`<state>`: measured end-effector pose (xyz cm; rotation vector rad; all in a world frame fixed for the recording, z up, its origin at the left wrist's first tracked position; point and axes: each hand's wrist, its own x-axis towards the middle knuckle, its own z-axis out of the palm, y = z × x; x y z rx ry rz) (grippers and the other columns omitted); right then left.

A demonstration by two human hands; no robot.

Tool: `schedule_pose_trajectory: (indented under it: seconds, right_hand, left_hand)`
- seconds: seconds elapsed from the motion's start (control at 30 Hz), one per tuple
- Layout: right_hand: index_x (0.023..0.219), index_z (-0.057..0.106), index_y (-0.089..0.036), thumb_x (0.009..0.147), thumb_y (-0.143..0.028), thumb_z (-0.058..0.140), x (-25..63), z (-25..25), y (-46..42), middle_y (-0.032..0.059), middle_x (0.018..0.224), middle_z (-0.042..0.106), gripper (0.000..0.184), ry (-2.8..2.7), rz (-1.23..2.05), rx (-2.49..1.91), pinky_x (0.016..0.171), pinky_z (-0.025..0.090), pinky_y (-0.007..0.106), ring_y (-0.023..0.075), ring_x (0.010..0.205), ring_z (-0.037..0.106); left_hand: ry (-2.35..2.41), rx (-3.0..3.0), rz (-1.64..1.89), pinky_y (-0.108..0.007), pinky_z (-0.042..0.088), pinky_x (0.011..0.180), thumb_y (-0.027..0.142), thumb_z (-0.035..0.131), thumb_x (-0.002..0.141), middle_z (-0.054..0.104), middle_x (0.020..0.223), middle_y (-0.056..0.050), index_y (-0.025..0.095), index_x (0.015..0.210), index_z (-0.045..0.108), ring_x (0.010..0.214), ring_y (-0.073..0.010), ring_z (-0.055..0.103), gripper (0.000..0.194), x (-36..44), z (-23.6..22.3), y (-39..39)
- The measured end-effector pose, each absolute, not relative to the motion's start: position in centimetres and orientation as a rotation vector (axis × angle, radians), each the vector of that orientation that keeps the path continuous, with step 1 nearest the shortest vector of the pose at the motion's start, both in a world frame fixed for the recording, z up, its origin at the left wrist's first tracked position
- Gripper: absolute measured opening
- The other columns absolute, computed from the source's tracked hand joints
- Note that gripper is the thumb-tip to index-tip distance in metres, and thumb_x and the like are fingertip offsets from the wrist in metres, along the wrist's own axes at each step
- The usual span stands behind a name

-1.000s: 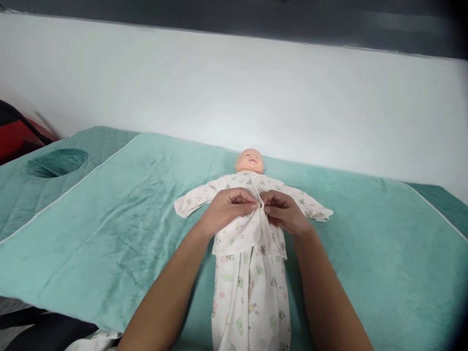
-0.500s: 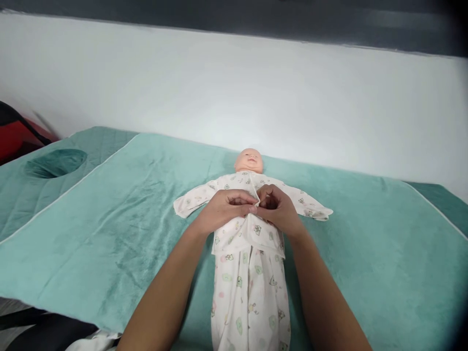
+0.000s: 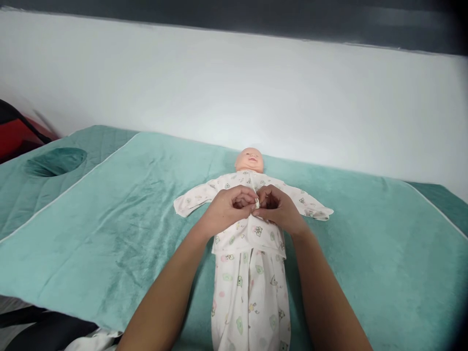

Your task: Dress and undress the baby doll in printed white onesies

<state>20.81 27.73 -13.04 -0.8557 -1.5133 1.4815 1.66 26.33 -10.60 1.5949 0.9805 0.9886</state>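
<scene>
A baby doll [image 3: 249, 160] lies on its back on a teal towel [image 3: 120, 214], head toward the wall, arms spread. It wears a white printed shirt [image 3: 248, 234] and matching trousers [image 3: 250, 302]. Both my hands meet over the doll's chest. My left hand [image 3: 226, 209] pinches the left edge of the shirt front. My right hand [image 3: 280, 208] pinches the right edge against it, and a small fold of white cloth shows between the fingertips. What lies under the fingers is hidden.
The towel covers a quilted green massage bed with a face hole [image 3: 56, 162] at the far left. A white wall [image 3: 234, 92] runs behind. A red and black object [image 3: 14, 131] sits at the left edge, dark things [image 3: 44, 331] at the lower left.
The shirt's loose front flap has been drawn closed across the chest. Both hands have shifted slightly up and closer together, the fingertips now pinched at one spot.
</scene>
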Motion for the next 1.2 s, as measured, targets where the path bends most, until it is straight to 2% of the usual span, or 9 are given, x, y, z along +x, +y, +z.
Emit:
schedule_pose_trajectory:
  seconds: [0.23, 0.4, 0.7, 0.8, 0.9, 1.0, 1.1, 1.2]
  right_hand:
    - [0.087, 0.055, -0.021, 0.072, -0.030, 0.082, 21.1, -12.7, 27.7, -0.0064, 0.063, 0.052, 0.033, -1.529, 1.518, -0.848, 0.044, 0.032, 0.021, 0.0075, 0.050, 0.044]
    - [0.088, 0.054, -0.021, 0.081, -0.036, 0.073, 21.1, -12.1, 27.5, -0.0063, 0.059, 0.051, 0.025, -1.548, 1.538, -0.837, 0.044, 0.031, 0.020, 0.0077, 0.049, 0.043]
    - [0.083, 0.055, -0.021, 0.080, -0.040, 0.074, 20.9, -12.7, 27.9, -0.0059, 0.057, 0.052, 0.027, -1.544, 1.446, -0.869, 0.042, 0.029, 0.022, 0.0080, 0.046, 0.040]
    - [0.077, 0.053, -0.021, 0.085, -0.044, 0.067, 20.7, -12.5, 26.7, -0.0062, 0.055, 0.047, 0.029, -1.610, 1.267, -0.944, 0.046, 0.028, 0.024, 0.0083, 0.047, 0.037]
    - [0.071, 0.050, -0.021, 0.086, -0.045, 0.066, 20.6, -13.1, 23.5, -0.0042, 0.060, 0.045, 0.032, -1.767, 0.951, -1.067, 0.052, 0.032, 0.026, 0.0110, 0.055, 0.041]
    - [0.087, 0.058, -0.023, 0.084, -0.040, 0.069, 20.6, -14.8, 18.9, 0.0028, 0.083, 0.058, 0.020, -1.933, 0.553, -1.181, 0.067, 0.043, 0.032, 0.0194, 0.077, 0.054]
    - [0.112, 0.059, -0.025, 0.088, -0.035, 0.064, 20.4, -16.3, 15.6, 0.0097, 0.110, 0.058, 0.026, -1.934, 0.305, -1.252, 0.083, 0.047, 0.041, 0.0279, 0.102, 0.055]
    - [0.107, 0.062, -0.026, 0.094, -0.031, 0.054, 20.4, -16.0, 14.9, 0.0092, 0.105, 0.060, 0.016, -1.967, 0.185, -1.288, 0.083, 0.046, 0.042, 0.0282, 0.098, 0.054]
  left_hand:
    - [0.964, 1.552, 1.046, -0.020, 0.042, 0.061, 0.019, 0.066, 0.078, 0.063, 0.077, 0.000, 0.017, 0.090, 0.066, 0.066, -0.0083, 0.053, 0.012, 1.9, -11.2, 26.4]
    - [0.908, 1.391, 1.143, -0.019, 0.043, 0.054, 0.022, 0.068, 0.079, 0.059, 0.071, 0.002, 0.017, 0.087, 0.063, 0.060, -0.0080, 0.052, 0.011, 2.3, -11.8, 26.6]
    - [0.865, 1.485, 1.098, -0.023, 0.047, 0.059, 0.028, 0.063, 0.086, 0.059, 0.070, 0.002, 0.018, 0.093, 0.064, 0.062, -0.0098, 0.055, 0.012, 1.9, -11.8, 26.8]
    - [1.030, 1.619, 1.208, -0.023, 0.043, 0.059, 0.029, 0.062, 0.087, 0.059, 0.071, 0.002, 0.019, 0.091, 0.065, 0.063, -0.0101, 0.053, 0.012, 1.4, -13.1, 25.1]
    - [1.197, 1.833, 1.280, -0.026, 0.044, 0.065, 0.025, 0.061, 0.087, 0.063, 0.078, -0.001, 0.019, 0.085, 0.066, 0.069, -0.0118, 0.053, 0.009, 0.4, -15.1, 21.6]
    - [1.197, 2.069, 1.224, -0.034, 0.047, 0.085, 0.023, 0.061, 0.087, 0.065, 0.095, -0.005, 0.021, 0.094, 0.068, 0.093, -0.0180, 0.058, 0.010, -0.4, -16.8, 18.0]
    - [1.288, 2.211, 1.140, -0.038, 0.045, 0.095, 0.026, 0.064, 0.086, 0.062, 0.109, -0.006, 0.024, 0.110, 0.066, 0.108, -0.0216, 0.054, 0.024, -0.2, -17.1, 15.8]
    - [1.455, 2.343, 1.024, -0.041, 0.045, 0.093, 0.025, 0.061, 0.088, 0.061, 0.108, -0.006, 0.025, 0.111, 0.066, 0.105, -0.0234, 0.053, 0.023, 0.8, -15.9, 15.2]
